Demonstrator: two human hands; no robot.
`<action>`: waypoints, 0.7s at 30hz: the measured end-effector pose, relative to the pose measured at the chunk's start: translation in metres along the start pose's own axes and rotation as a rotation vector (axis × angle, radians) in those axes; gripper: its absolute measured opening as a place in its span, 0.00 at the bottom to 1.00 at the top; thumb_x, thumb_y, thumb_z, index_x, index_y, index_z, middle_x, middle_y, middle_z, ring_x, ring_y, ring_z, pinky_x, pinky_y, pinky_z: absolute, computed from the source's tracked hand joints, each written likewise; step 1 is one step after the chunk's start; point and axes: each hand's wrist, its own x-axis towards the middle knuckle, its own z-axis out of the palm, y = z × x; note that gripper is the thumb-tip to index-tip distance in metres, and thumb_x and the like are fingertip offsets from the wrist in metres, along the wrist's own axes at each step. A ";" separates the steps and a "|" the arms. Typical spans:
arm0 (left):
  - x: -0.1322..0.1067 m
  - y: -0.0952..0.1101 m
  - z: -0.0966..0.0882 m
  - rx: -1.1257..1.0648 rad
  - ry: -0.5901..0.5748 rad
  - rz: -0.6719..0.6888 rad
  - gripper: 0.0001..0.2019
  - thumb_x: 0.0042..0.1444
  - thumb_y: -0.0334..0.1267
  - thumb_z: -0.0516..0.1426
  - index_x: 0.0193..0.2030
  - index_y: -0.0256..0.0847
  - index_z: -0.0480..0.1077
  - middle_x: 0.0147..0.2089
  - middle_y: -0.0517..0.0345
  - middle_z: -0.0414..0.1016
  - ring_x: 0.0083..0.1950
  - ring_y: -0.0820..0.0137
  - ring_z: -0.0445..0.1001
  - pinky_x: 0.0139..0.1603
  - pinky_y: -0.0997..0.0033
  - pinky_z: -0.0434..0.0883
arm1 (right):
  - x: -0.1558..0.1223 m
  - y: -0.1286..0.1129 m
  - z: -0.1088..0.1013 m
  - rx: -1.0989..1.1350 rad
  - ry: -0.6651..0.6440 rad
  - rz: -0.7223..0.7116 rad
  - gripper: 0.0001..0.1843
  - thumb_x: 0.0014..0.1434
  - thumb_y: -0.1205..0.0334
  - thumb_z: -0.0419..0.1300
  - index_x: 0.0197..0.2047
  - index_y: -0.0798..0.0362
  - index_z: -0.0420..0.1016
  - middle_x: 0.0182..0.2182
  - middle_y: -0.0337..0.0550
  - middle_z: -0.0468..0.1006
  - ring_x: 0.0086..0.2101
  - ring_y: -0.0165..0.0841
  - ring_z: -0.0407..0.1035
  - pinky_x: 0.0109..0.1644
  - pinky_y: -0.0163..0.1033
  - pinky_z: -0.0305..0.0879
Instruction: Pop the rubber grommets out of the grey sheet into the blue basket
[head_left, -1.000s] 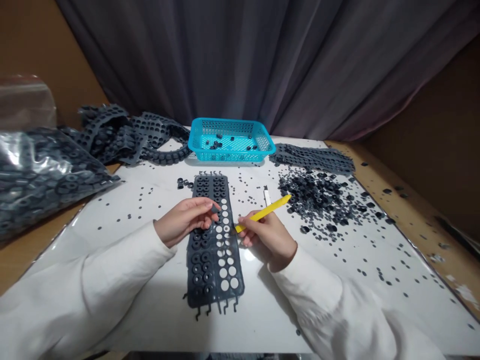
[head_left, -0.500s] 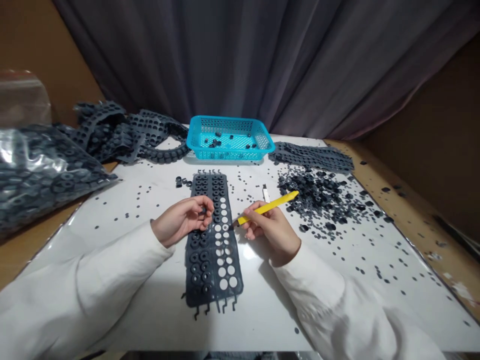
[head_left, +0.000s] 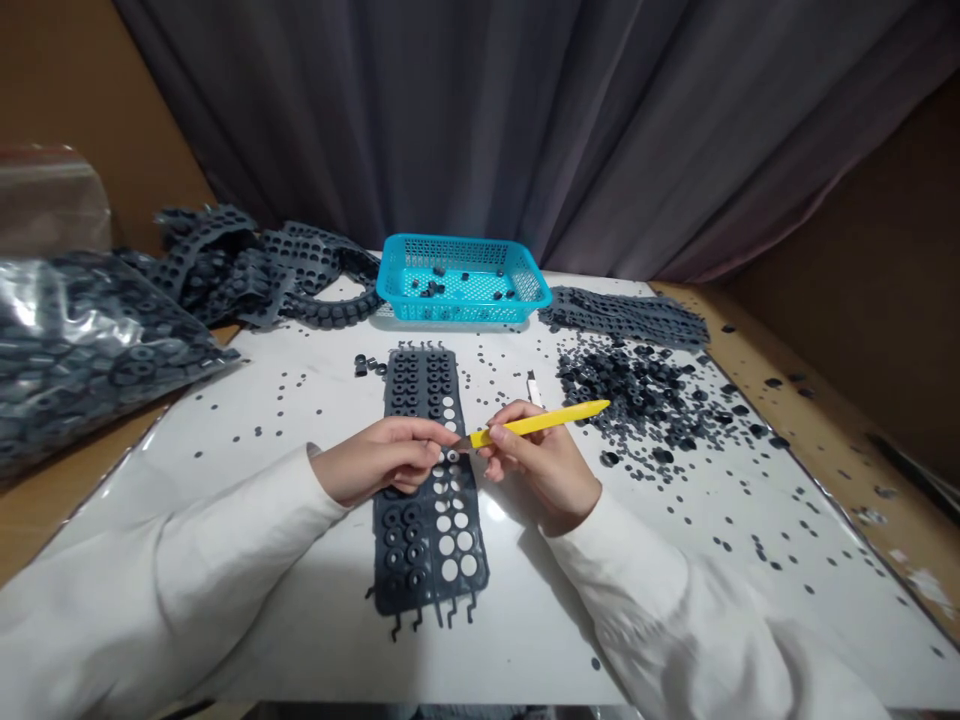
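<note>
My right hand (head_left: 544,465) is closed round a yellow-handled knife (head_left: 559,417), its dark tip aimed left. My left hand (head_left: 390,460) reaches over a black rubber sheet (head_left: 431,570) with thumb and forefinger brought together at that tip. Whatever small piece may be between those fingers is hidden. The sheet lies lengthwise on the white tabletop, with rows of ring-shaped rubber pieces on its left and far parts. Round holes on its near right side show white through. Thin tabs stick out at both ends.
Behind the sheet stands a blue plastic basket (head_left: 465,312) with several black pieces inside. A bag of black rings (head_left: 112,350) and folded rubber sheets (head_left: 300,260) lie left. To the right are a heap of black scraps (head_left: 630,390), another sheet (head_left: 630,315) and a small white cutter (head_left: 533,388).
My left hand has moved right and slightly nearer, its fingers now meeting the knife's tip. The knife has shifted a little to the right and tilts less.
</note>
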 end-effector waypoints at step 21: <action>-0.001 0.005 -0.012 0.654 0.334 0.334 0.13 0.55 0.45 0.54 0.38 0.37 0.73 0.20 0.67 0.53 0.23 0.75 0.54 0.25 0.74 0.52 | 0.003 -0.006 -0.004 -0.144 0.312 -0.158 0.17 0.45 0.54 0.70 0.31 0.54 0.71 0.20 0.37 0.75 0.18 0.26 0.68 0.22 0.31 0.65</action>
